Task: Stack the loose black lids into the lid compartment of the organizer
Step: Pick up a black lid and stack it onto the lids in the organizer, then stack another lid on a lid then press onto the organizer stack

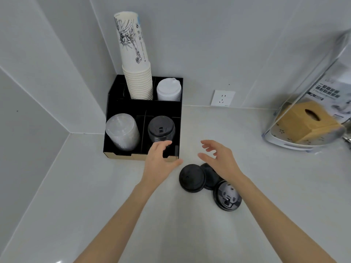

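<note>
White counter (95, 196) meets grey walls (209, 44); organizer (114, 103) cornered.

Left hand (159, 160): you are holding it open and empty, fingers loosely curled, thumb out to the right.
Right hand (221, 158): you are spreading it open, palm facing left, nothing gripped.
Arms: you are reaching both forward, bare, converging.
</note>
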The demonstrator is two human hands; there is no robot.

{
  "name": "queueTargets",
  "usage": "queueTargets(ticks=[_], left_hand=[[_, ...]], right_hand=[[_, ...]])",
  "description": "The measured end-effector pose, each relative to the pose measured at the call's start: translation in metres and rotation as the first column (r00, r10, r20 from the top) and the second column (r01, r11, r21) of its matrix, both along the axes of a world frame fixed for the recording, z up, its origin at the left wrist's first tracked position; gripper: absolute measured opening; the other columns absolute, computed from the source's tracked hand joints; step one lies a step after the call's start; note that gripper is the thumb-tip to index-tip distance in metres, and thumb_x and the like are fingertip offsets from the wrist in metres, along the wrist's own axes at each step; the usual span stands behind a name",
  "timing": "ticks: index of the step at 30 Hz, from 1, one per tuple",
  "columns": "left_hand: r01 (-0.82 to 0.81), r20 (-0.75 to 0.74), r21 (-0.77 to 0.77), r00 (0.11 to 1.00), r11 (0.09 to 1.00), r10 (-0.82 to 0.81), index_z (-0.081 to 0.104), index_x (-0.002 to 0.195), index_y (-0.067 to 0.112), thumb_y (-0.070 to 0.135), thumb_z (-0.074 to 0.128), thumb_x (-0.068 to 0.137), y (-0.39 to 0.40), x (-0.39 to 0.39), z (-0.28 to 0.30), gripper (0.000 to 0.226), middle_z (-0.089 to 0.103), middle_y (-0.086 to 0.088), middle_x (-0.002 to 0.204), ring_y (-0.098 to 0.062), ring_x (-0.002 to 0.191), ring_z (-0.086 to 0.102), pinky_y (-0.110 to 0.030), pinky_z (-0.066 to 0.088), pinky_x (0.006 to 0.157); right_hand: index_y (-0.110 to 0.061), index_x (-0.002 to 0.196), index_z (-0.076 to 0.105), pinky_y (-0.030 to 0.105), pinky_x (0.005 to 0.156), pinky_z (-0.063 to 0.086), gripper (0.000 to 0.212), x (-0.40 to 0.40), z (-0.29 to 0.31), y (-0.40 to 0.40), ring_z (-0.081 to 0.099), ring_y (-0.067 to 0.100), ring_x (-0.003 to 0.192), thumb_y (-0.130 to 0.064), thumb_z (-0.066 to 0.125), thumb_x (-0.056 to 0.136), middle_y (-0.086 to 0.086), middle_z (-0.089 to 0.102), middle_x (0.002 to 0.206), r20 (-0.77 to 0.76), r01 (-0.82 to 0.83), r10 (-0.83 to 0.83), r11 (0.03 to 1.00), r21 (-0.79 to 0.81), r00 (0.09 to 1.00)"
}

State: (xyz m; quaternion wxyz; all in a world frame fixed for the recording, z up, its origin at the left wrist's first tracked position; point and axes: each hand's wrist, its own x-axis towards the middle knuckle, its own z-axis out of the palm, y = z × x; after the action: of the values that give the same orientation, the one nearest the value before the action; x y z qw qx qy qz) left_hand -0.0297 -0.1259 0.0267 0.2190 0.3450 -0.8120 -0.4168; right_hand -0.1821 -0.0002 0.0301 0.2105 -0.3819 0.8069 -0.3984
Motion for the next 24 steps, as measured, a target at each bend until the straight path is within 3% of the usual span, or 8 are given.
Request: queueTargets(ticks=[1,5,8,12,16,20,24], left_hand=[[0.023,0.021,0.044,0.999,0.999,-0.024,0.048,0.121,0.017,0.024,0.077,0.066,0.006,0.001,-0.005,0.063,0.049,0.0,0.12,-0.013,0.106,0.047,-0.005,0.036,0.085],[0.04,0.139,0.174,0.988,0.984,-0.065,0.043,0.126,0.019,0.028,0.079,0.063,0.027,0.005,-0.026,0.074,0.045,-0.002,0.13,-0.019,0.118,0.044,-0.035,0.04,0.1],[0.024,0.243,0.237,0.966,0.971,-0.083,0.034,0.132,0.016,0.028,0.08,0.061,0.042,0.007,-0.04,0.086,0.04,-0.005,0.136,-0.022,0.124,0.04,-0.038,0.036,0.106],[-0.027,0.316,0.257,0.947,0.966,-0.057,0.03,0.135,0.011,0.026,0.081,0.061,0.054,0.007,-0.051,0.092,0.037,-0.009,0.138,-0.023,0.124,0.041,-0.036,0.036,0.105],[-0.067,0.324,0.262,0.946,0.963,-0.022,0.036,0.131,0.006,0.018,0.08,0.061,0.06,0.002,-0.057,0.084,0.042,-0.013,0.131,-0.025,0.117,0.045,-0.025,0.036,0.096],[-0.079,0.331,0.238,0.944,0.968,-0.005,0.052,0.114,0.004,0.008,0.078,0.057,0.065,-0.005,-0.064,0.063,0.052,-0.016,0.111,-0.027,0.107,0.05,-0.01,0.028,0.074],[-0.098,0.287,0.226,0.958,0.969,0.03,0.054,0.113,0.006,0.006,0.078,0.056,0.065,-0.01,-0.066,0.061,0.052,-0.015,0.109,-0.026,0.103,0.052,-0.012,0.033,0.078]], right_hand=[[-0.024,0.119,0.053,0.014,0.074,0.038,0.04,0.0,-0.003,0.007,0.055,0.012,0.097,-0.027,0.065,0.081,-0.002,0.062,0.111,0.002,-0.006,0.006,1.0,0.017,1.0],[-0.023,0.125,0.047,0.024,0.086,0.037,0.052,-0.001,-0.015,0.026,0.051,0.014,0.105,-0.025,0.068,0.077,0.001,0.056,0.123,0.008,-0.099,0.099,0.986,0.132,0.995],[-0.02,0.133,0.035,0.03,0.096,0.038,0.072,-0.003,-0.024,0.033,0.044,0.02,0.12,-0.026,0.072,0.072,0.004,0.045,0.135,-0.019,-0.243,0.259,0.926,0.287,0.966],[-0.019,0.138,0.027,0.035,0.102,0.036,0.085,-0.003,-0.031,0.03,0.033,0.021,0.129,-0.027,0.073,0.068,0.003,0.035,0.144,-0.043,-0.35,0.396,0.853,0.386,0.917],[-0.016,0.139,0.025,0.035,0.104,0.034,0.087,-0.005,-0.036,0.024,0.03,0.023,0.131,-0.026,0.074,0.067,0.004,0.031,0.146,-0.045,-0.408,0.465,0.815,0.412,0.884],[-0.015,0.135,0.033,0.036,0.101,0.038,0.078,-0.008,-0.045,0.018,0.036,0.024,0.123,-0.024,0.072,0.068,0.005,0.039,0.14,-0.034,-0.444,0.501,0.796,0.412,0.865],[-0.015,0.132,0.037,0.037,0.1,0.039,0.071,-0.006,-0.05,0.017,0.039,0.024,0.118,-0.024,0.071,0.07,0.006,0.045,0.133,-0.051,-0.445,0.498,0.813,0.375,0.866]])
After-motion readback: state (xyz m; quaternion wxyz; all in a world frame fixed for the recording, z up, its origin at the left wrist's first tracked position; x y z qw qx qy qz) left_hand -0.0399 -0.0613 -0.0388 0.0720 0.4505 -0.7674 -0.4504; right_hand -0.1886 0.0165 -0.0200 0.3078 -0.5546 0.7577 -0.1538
